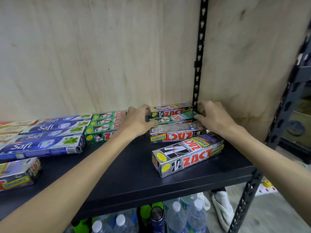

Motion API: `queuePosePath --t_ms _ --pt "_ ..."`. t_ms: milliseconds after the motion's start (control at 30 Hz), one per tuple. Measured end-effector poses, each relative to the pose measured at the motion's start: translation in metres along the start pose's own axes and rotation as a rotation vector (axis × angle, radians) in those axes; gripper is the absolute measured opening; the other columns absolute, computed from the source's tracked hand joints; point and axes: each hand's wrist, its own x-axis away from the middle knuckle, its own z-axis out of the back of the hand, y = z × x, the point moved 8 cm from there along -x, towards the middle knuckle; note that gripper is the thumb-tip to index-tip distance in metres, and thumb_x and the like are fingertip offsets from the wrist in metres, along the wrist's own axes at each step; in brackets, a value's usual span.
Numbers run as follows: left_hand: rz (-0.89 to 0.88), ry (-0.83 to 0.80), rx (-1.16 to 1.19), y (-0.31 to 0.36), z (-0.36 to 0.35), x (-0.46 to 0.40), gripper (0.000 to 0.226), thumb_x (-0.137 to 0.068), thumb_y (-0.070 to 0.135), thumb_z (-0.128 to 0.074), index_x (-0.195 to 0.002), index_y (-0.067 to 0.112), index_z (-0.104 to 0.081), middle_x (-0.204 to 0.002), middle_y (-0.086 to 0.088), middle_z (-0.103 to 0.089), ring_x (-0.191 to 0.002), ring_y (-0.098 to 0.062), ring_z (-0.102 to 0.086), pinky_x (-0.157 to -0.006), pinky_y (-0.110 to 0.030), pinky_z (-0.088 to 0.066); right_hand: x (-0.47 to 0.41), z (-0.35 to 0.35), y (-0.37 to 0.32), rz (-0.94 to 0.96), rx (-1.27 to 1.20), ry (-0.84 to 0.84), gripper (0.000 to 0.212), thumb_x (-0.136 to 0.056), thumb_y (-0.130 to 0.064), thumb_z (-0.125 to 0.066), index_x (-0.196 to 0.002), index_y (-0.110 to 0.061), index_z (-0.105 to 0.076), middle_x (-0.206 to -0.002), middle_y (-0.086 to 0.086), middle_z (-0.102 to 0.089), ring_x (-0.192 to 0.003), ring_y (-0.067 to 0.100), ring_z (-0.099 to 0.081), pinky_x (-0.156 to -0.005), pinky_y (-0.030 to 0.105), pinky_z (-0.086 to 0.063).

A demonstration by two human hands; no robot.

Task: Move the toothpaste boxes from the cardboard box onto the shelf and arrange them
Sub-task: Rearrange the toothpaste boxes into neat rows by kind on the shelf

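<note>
Both bare forearms are extended forward, converging toward twelve o'clock. The left hand (138, 121) is held palm down, fingers curled at one o'clock. The right hand (212, 117) is likewise palm down, fingers curled toward eleven o'clock.

below my shelf i see clear water bottles (176, 217) with white caps, a dark blue flask (157, 216) among them, and a pale plywood back panel (101, 56) behind.

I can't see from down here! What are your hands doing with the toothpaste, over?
Left hand and right hand grip the ends of a green Zact box at the shelf's back. Silver Zact box lies crooked in front.
</note>
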Motion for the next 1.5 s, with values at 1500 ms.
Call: queuePosePath --t_ms 1500 --pt "-0.023 0.175 -0.195 -0.145 0.086 0.124 0.075 -0.066 0.088 -0.054 -0.118 0.036 -0.071 -0.125 0.009 -0.06 -0.121 -0.017 -0.034 -0.103 -0.039 -0.024 0.035 -0.063 -0.161 0.55 0.008 -0.233 0.076 -0.07 -0.065 -0.076 -0.129 -0.018 -0.069 -0.074 -0.012 -0.068 -0.074 0.005 -0.062 -0.068 0.015 -0.04"
